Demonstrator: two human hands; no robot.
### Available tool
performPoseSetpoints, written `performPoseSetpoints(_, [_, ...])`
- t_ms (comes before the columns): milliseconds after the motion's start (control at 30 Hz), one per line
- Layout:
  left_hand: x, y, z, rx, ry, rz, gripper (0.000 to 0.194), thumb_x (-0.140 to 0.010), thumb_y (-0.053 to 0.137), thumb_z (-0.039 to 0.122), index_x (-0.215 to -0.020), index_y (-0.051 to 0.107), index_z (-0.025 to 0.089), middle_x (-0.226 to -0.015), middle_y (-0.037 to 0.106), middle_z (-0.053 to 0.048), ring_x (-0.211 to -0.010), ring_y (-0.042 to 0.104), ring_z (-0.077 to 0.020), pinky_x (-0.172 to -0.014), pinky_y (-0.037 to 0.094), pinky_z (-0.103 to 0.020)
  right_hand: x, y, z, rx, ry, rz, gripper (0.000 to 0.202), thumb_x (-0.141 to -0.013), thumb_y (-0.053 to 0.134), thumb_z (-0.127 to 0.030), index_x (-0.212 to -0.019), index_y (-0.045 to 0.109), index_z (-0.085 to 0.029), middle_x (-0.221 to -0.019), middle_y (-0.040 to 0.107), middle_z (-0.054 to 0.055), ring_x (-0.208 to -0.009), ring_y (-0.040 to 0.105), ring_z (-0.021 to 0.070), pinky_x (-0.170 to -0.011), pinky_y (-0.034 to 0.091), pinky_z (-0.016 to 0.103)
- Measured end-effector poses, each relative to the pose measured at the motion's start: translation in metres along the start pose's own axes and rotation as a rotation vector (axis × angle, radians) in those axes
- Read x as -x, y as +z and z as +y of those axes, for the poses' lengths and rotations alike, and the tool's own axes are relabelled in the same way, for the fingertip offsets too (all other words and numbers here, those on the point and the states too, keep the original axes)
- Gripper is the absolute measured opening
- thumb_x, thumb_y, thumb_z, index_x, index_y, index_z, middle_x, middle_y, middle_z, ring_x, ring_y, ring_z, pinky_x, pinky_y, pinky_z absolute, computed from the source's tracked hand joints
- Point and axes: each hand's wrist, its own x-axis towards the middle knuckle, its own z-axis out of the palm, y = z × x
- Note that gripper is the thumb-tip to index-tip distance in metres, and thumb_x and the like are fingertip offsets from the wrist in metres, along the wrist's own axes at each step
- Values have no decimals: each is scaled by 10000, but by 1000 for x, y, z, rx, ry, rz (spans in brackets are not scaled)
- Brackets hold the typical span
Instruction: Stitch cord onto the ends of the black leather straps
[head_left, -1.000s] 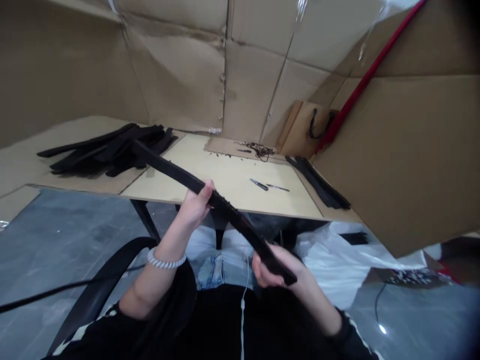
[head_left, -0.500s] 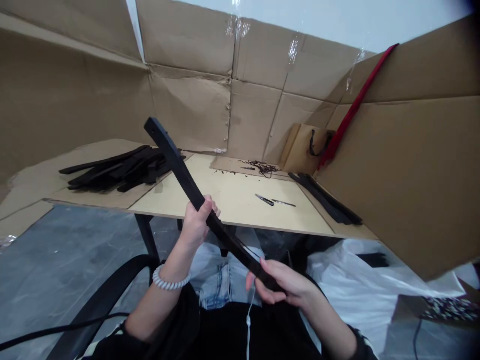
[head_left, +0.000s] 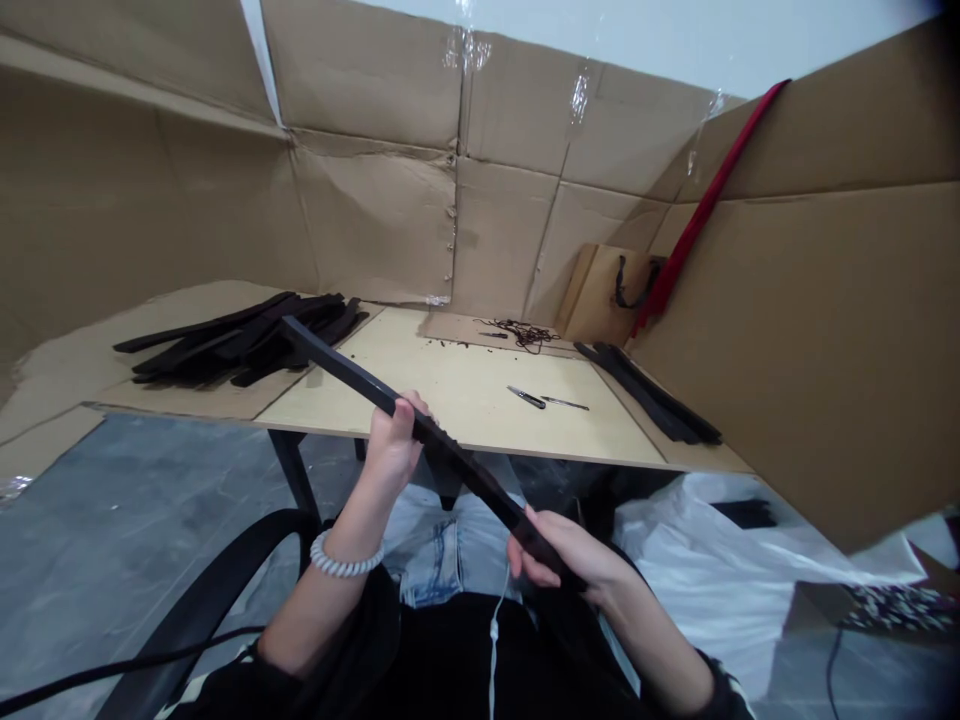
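Note:
A long, slightly curved black strip (head_left: pixel 349 372) slants across my lap, its far end up over the table's left part and its near end low on the right. My left hand (head_left: pixel 397 438) is wrapped round it near the middle. Lower down, my right hand (head_left: pixel 559 548) grips the near end, fingers beneath and thumb along the side. Small ragged bits show on the strip's edge just past my left hand. What the strip is made of, I cannot tell.
Many similar black strips (head_left: pixel 225 340) lie piled at the table's left; a few more (head_left: pixel 652 395) lie at the right. Thread snips (head_left: pixel 526 397) and a thin blade-like tool (head_left: pixel 565 403) rest mid-table. Dark trimmings (head_left: pixel 529 333) lie behind, near a paper bag (head_left: pixel 596 295). Cardboard walls (head_left: pixel 375 215) enclose the table.
The strip's far end has swung down and slightly left, and the strip has rolled so a different face shows. Both hands still hold it; my right hand has shifted slightly right.

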Motion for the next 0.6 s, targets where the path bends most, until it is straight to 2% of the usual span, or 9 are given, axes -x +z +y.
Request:
performPoseSetpoints(33, [-1, -1, 1, -13, -7, -5, 651, -592, 700, 774, -540, 464, 170, -489, 341, 53, -445, 339, -71, -434, 318, -205, -1, 2, 1, 63, -50, 106, 745, -928, 239, -734, -689, 606, -131, -488, 456, -7, -428, 356, 92, -476, 314, 238])
performPoseSetpoints(133, [-3, -4, 2, -169, -66, 66, 554, -632, 748, 672, -580, 545, 160, -535, 464, 19, -471, 406, -84, -425, 324, -202, 0, 4, 0, 431, -244, 617, 554, -849, 551, -678, -726, 624, -142, -655, 568, 46, -638, 490, 149, -628, 367, 275])
performPoseSetpoints(200, [-3, -6, 1, -234, -79, 108, 504, -655, 782, 596, -596, 536, 160, -539, 455, 27, -474, 405, -78, -422, 313, -194, 2, 2, -2, 652, -333, 855, 512, -834, 594, -651, -765, 651, -147, -722, 630, 79, -715, 538, 189, -695, 378, 307])
performPoseSetpoints(233, [-3, -6, 0, -231, -60, 120, 497, -660, 788, 581, -605, 527, 161, -538, 442, 33, -478, 404, -76, -427, 312, -191, 3, 1, -2, 682, -334, 853, 515, -858, 561, -649, -781, 657, -149, -726, 646, 83, -718, 558, 196, -702, 387, 312])
performPoseSetpoints(267, [-2, -6, -1, -210, -33, 131, 500, -661, 789, 583, -617, 521, 164, -542, 436, 36, -489, 414, -78, -439, 323, -191, 4, 0, -3, 622, -296, 753, 527, -892, 508, -649, -802, 656, -151, -724, 656, 78, -700, 574, 190, -690, 397, 305])
performPoseSetpoints(367, [1, -6, -2, -155, 53, 139, 547, -634, 774, 645, -605, 511, 166, -545, 435, 32, -516, 438, -91, -484, 371, -204, 2, -2, 0, 190, -62, 233, 670, -952, 285, -688, -811, 645, -140, -584, 596, 30, -490, 505, 129, -529, 375, 253])
performPoseSetpoints(433, [0, -8, -1, -162, 81, 110, 566, -661, 732, 678, -573, 511, 165, -532, 426, 27, -507, 421, -93, -489, 374, -213, -2, -2, 3, -8, 10, 96, 719, -936, 259, -716, -750, 633, -131, -482, 477, -14, -410, 381, 99, -456, 306, 234])
performPoseSetpoints(500, [-2, -10, -1, -211, 94, 89, 530, -732, 685, 657, -600, 564, 158, -564, 467, 11, -537, 438, -100, -500, 375, -209, -6, -2, 6, -46, -45, 207, 605, -892, 432, -697, -702, 593, -145, -517, 423, -34, -475, 360, 93, -489, 296, 226])
performPoseSetpoints(600, [-5, -11, 0, -263, 63, 123, 467, -758, 701, 587, -637, 572, 155, -610, 479, 11, -580, 451, -100, -509, 371, -191, -7, -4, 6, 178, -293, 646, 407, -792, 684, -558, -739, 583, -168, -687, 510, 4, -666, 469, 135, -641, 375, 256])
